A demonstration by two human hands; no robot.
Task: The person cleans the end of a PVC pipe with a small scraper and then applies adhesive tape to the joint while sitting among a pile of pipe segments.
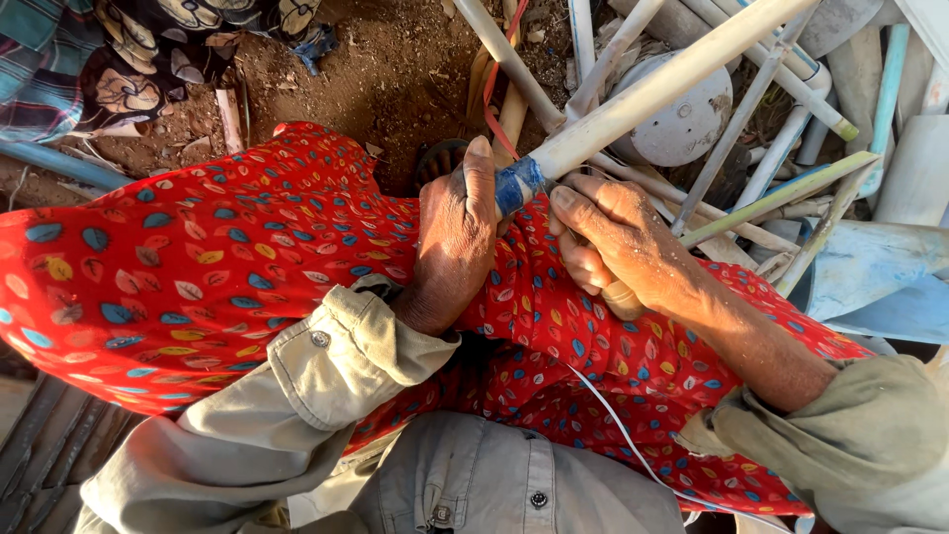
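A: Quick one. What's in the hands?

B: A long cream-coloured pipe (643, 99), plastic by the look, running from frame centre up to the upper right. Its near end has a band of blue tape (518, 185) wrapped around it. It rests across the lap, on the red leaf-print cloth (198, 267).

A: Grip?

B: Left hand (457, 242) is clenched around the pipe's near end just left of the tape, thumb pointing up. Right hand (618, 242) is curled just right of the tape, thumb pressed beside it, and it also seems to clutch a short pale stub (621, 297) low in the palm. Can't tell what that is.

A: How would it handle?

B: I'd judge it light for its length, stiff, hollow. Smooth wall, so probably a bit slippery. The tape is likely the grippiest spot. Long free end means leverage, so it will swing if held only at the tip. Two hands close to the taped end looks sensible for control there.

A: Fragile?

B: Probably not, though old sun-worn plastic could crack if bent hard.

A: Surroundings?

B: Heap of scrap pipes (791, 148) and a round white disc (682, 119) in the upper right, bare dirt ground (386, 69) at top centre, patterned fabric (119, 59) in the upper left. A thin white strip (618, 420) trails over the cloth at lower centre.
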